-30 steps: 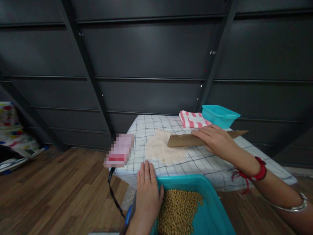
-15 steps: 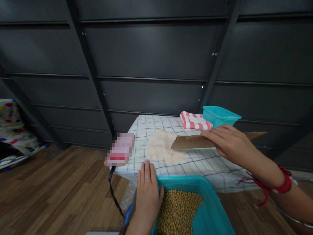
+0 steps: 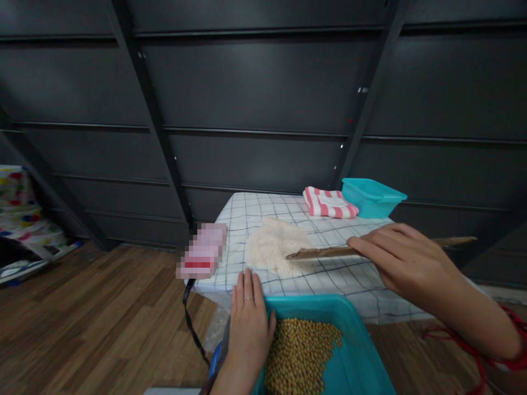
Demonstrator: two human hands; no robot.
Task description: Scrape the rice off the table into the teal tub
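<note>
My right hand (image 3: 405,260) is closed around a strip of brown cardboard (image 3: 321,252), held with its edge turned toward me. The strip's left end is at a spread pile of fine pale grains (image 3: 274,241), which look like rice, on the checked cloth. My left hand (image 3: 250,323), with a ring on one finger, lies along the left rim of a teal plastic tub (image 3: 325,302). Its thumb is inside the wall and its fingers stretch forward outside. Yellow-brown beans like soybeans (image 3: 302,351) cover the left part of the tub's floor.
A white checked cloth (image 3: 253,206) covers the table. At its back right are a folded pink-striped towel (image 3: 329,203) and a smaller teal tub (image 3: 373,197). A blurred pink object (image 3: 203,249) with a black strap lies at the left edge. A dark panelled wall stands behind.
My right hand has moved right and toward me. The cardboard has tipped, so its edge shows more than its face. My left hand and the tub have stayed put.
</note>
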